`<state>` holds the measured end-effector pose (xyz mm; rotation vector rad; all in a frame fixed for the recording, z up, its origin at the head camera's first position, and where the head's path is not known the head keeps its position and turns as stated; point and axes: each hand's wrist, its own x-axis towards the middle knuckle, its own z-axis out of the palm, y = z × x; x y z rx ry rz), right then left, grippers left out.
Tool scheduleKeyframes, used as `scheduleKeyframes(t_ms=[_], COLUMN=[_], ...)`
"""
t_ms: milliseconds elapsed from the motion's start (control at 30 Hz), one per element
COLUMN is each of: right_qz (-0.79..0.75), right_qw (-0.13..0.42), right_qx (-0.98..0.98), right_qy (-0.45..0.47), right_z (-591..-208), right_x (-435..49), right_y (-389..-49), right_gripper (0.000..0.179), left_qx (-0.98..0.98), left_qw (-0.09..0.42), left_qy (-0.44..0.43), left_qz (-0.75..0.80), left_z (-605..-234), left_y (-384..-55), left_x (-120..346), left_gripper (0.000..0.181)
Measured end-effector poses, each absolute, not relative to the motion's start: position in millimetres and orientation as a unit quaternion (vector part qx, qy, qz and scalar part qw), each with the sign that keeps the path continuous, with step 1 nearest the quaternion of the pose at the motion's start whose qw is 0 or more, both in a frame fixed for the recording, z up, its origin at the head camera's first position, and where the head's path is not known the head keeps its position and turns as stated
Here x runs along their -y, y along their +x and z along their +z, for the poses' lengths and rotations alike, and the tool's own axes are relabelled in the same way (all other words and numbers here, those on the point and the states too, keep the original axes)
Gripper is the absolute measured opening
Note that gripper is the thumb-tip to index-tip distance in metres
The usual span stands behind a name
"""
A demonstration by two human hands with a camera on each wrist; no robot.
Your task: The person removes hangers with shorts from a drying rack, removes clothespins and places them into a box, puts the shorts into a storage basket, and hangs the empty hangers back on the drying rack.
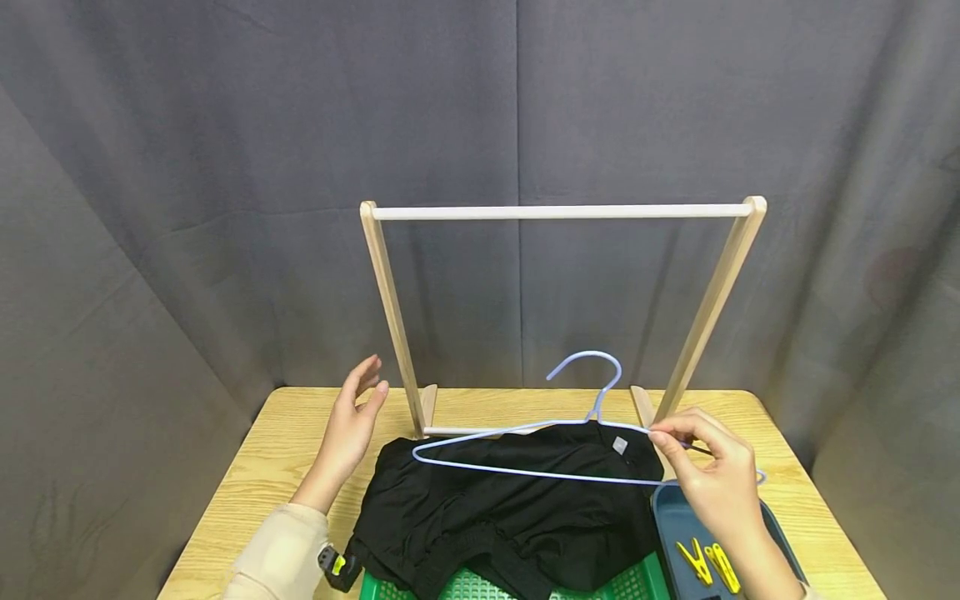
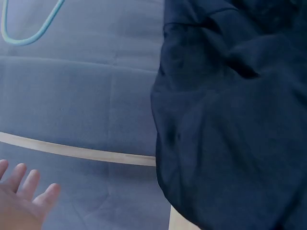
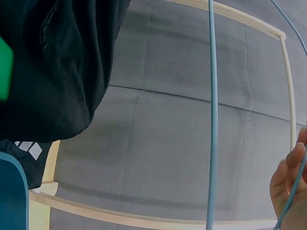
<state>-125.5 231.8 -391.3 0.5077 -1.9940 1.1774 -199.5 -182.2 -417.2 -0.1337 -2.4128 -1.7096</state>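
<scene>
My right hand pinches the sloping shoulder of a light-blue clothes hanger, whose hook points up and to the left. In the right wrist view the fingers curl at the hanger's wire. The hanger overlaps a black garment in the head view; that folded cloth lies heaped over a green basket and has a small white mark near its right end. Off to the left, my left hand is raised with relaxed fingers and holds nothing, beside the rack's left post.
A wooden rack with a white top bar stands behind the garment on the wooden table. To the right of the basket, a dark-blue tray holds yellow clothespins. Grey curtains hang behind.
</scene>
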Motion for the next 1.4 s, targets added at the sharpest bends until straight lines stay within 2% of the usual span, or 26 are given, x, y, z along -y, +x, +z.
scheduleKeyframes(t_ms=[233, 700, 867, 1033, 1400], right_qz=[0.461, 0.457, 0.454, 0.448, 0.406], right_qw=[0.377, 0.374, 0.367, 0.355, 0.358], right_qx=[0.778, 0.780, 0.786, 0.797, 0.812], right_qy=[0.199, 0.208, 0.203, 0.197, 0.218], right_z=[-395, -399, -398, -394, -381], right_x=[-231, -228, -226, -223, -219], right_y=[-124, -123, -125, -126, -140], right_gripper=[0.030, 0.033, 0.033, 0.034, 0.033], left_qx=[0.778, 0.766, 0.757, 0.775, 0.792], left_qw=[0.114, 0.129, 0.131, 0.117, 0.125], left_qy=[-0.043, -0.035, -0.043, -0.059, -0.064], left_qz=[-0.616, -0.628, -0.639, -0.618, -0.594], left_z=[-414, -399, -395, -385, -403], left_y=[-221, -266, -274, -272, -285], left_x=[178, 170, 172, 171, 175], left_gripper=[0.051, 0.052, 0.053, 0.043, 0.035])
